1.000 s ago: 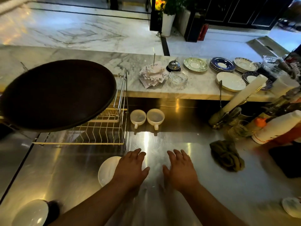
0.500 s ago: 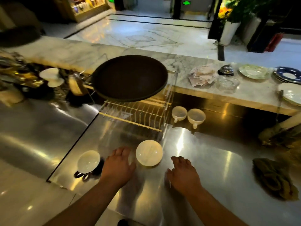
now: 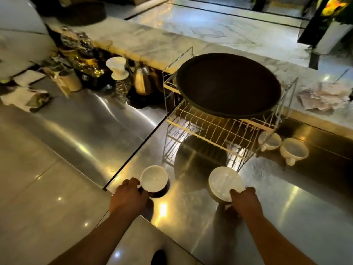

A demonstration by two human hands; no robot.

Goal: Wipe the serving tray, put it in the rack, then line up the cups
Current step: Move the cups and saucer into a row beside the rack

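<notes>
Head view shows the left hand (image 3: 129, 197) curled on the near-left cup (image 3: 153, 178) at its handle side, and the right hand (image 3: 246, 200) pinching the rim of a second cup (image 3: 225, 183). Both sit on the steel table (image 3: 286, 217). Two more cups (image 3: 282, 145) stand far right beyond the rack (image 3: 210, 131), nearer the right hand. On the rack rests the serving tray (image 3: 228, 84). No readable writing shows.

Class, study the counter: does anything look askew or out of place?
The serving tray lies tilted across the top of the wire rack, not slotted upright. Two cups sit beside the rack, while the hands touch two separate ones, unaligned.
</notes>
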